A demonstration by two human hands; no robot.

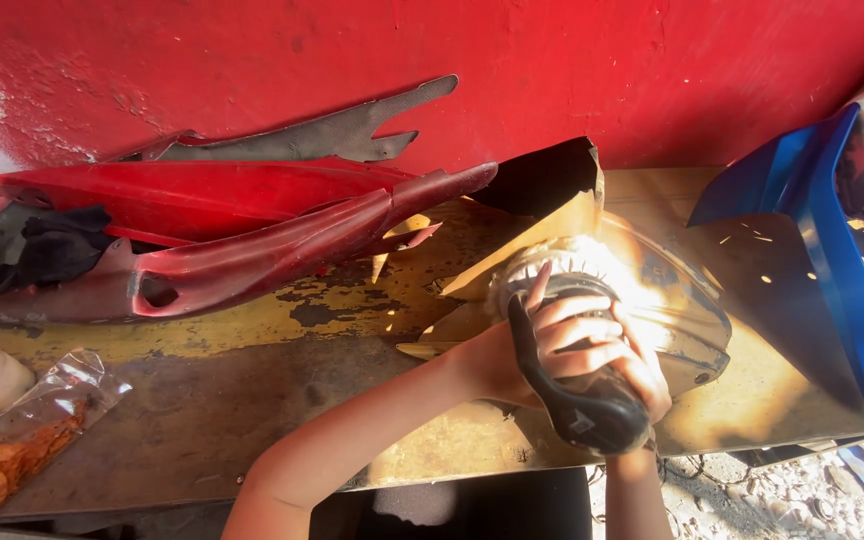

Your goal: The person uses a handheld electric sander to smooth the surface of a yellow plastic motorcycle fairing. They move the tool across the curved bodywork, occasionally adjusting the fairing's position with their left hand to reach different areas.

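The black plastic-bodied polishing tool (577,395), clamped in both the left hand (562,335) and right hand (642,375), presses on the glossy gold fairing panel (682,300) (glare hides contact), and could skid off that curve toward the blue fairing (852,260).

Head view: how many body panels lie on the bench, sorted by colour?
Red panels: 2, a bright red one behind a dark red one
Grey panel: 1, propped against the red wall
Blue panel: 1, at the right edge
Gold panel: 1, under both hands and the black power tool
Total: 5
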